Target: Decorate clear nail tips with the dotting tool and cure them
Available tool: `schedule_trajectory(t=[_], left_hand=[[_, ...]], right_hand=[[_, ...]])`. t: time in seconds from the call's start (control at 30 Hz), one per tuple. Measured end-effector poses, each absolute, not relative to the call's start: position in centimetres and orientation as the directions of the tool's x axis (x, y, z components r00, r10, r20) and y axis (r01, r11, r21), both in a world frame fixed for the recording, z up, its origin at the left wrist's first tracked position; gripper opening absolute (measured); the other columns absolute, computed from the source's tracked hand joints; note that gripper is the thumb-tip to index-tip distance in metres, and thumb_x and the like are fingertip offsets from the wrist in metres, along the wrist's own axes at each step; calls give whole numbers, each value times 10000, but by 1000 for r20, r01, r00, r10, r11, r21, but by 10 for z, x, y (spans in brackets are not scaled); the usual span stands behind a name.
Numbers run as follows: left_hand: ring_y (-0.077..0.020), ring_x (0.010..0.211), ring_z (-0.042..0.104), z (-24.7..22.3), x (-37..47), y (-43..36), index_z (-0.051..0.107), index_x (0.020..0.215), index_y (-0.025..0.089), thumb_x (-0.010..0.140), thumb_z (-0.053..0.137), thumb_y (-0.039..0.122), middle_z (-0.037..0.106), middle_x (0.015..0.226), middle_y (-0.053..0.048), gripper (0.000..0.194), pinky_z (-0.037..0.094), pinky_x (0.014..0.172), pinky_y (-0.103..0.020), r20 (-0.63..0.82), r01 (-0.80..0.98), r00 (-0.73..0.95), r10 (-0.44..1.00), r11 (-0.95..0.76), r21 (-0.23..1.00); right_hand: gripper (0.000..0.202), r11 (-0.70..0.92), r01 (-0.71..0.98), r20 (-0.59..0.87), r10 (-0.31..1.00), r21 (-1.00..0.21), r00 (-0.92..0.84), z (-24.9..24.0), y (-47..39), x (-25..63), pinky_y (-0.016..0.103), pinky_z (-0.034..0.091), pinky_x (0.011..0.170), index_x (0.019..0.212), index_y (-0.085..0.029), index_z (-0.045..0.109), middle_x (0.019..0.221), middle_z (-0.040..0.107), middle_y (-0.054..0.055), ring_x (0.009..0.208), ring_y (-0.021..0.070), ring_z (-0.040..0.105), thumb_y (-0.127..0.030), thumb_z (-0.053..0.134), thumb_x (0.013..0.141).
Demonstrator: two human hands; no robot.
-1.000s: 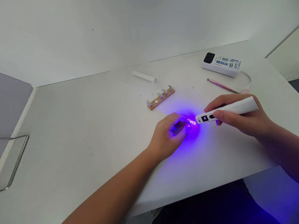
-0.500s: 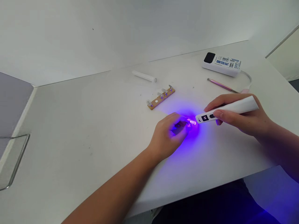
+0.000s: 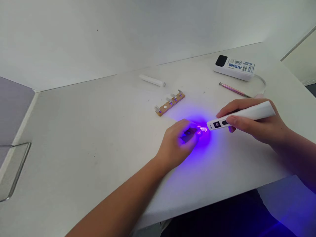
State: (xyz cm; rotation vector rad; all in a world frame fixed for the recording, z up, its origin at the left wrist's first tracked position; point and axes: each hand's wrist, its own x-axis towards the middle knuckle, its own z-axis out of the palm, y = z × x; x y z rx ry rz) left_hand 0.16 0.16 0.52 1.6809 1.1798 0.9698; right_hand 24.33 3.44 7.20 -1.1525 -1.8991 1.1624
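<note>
My left hand (image 3: 177,141) is closed, pinching a small clear nail tip (image 3: 203,129) that glows violet at the fingertips. My right hand (image 3: 261,123) is wrapped round a white handheld lamp (image 3: 254,112) with a small lit display. The lamp's head points left, just beside the nail tip, and casts purple light on the white table (image 3: 118,164). Beyond my left hand lies a narrow wooden strip (image 3: 170,104) carrying several clear nail tips on small metal stands, with one white round spot bare.
A white tube (image 3: 152,80) lies behind the strip. At the back right are a white power bank (image 3: 234,68) with a cable (image 3: 263,82) and a pink metallic pen-like tool (image 3: 234,90). A metal-framed object (image 3: 21,171) stands at the left edge.
The digits on the lamp's display have changed. Both hands and the held nail tip are almost where they were, the lamp shifted very slightly right.
</note>
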Motion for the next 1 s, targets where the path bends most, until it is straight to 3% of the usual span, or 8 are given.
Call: schedule_trajectory(t=[0.63, 1.0], left_hand=[[-186, 852, 737, 5, 2, 1, 737, 937, 205, 926, 662, 225, 807, 1015, -79, 79, 596, 719, -323, 135, 313, 252, 958, -212, 926], [-161, 790, 703, 5, 1, 1, 711, 928, 209, 894, 684, 193, 806, 1007, -63, 46, 563, 680, -303, 123, 319, 246, 961, -200, 926]], right_hand=[[161, 246, 371, 76, 906, -896, -416, 72, 35, 243, 315, 415, 487, 898, -253, 831, 647, 708, 18, 552, 160, 591, -397, 769, 935], [171, 240, 376, 66, 905, -895, -420, 74, 35, 243, 318, 434, 484, 892, -260, 832, 640, 704, 17, 551, 166, 596, -413, 768, 933]])
